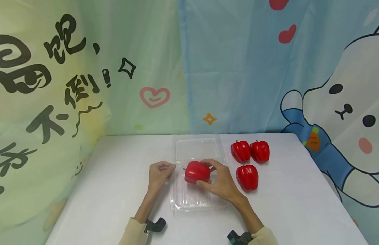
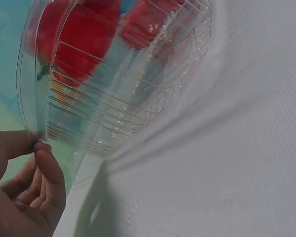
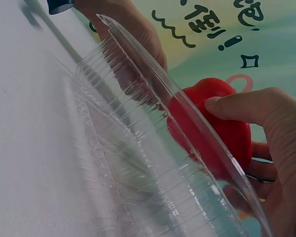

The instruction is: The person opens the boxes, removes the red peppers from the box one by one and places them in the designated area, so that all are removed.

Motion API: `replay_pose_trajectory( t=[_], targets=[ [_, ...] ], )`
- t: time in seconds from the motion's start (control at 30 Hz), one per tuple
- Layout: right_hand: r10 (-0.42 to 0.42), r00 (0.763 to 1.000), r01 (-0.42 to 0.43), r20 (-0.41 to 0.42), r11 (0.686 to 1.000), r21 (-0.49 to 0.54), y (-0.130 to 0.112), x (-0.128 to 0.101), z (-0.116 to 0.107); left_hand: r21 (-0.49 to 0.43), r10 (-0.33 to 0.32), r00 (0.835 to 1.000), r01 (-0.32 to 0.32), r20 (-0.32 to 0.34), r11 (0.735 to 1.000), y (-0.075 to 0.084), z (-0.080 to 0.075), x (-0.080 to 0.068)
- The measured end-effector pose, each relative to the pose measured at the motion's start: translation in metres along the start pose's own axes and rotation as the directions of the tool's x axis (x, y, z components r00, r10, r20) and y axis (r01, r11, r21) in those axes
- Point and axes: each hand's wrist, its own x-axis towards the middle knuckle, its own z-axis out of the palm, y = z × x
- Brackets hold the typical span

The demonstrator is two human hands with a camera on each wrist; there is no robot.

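Observation:
My right hand (image 1: 219,180) grips a red bell pepper (image 1: 197,172) between thumb and fingers, over the clear plastic clamshell box (image 1: 189,201). The pepper lies on its side, its green stem to the left. In the right wrist view the lower part of the pepper (image 3: 212,113) shows through the box wall, with the thumb across its near side. My left hand (image 1: 160,174) is at the box's left edge. Up close, the left thumb and forefinger (image 2: 48,163) pinch the box's rim (image 2: 32,98).
Three more red bell peppers stand right of the box: two at the back (image 1: 240,151) (image 1: 260,151) and one nearer (image 1: 247,177). The box's lid (image 1: 197,148) lies folded back toward the printed curtain (image 1: 146,68). All sit on a white table (image 1: 122,163).

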Motion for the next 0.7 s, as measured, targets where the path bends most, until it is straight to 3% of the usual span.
replay_pose_trajectory(
  t=[0.27,0.7],
  targets=[
    [-0.075,0.995,0.075,-0.063,0.997,0.005,-0.0015,-0.0012,-0.0050,0.010,0.006,1.000,-0.006,0.009,1.000,0.0019,-0.0004,0.0025],
    [-0.085,0.987,0.085,-0.138,0.996,-0.009,0.0002,-0.0059,-0.0080,0.018,0.011,1.000,-0.011,0.014,1.000,0.0027,-0.0012,0.0017]
  ],
)
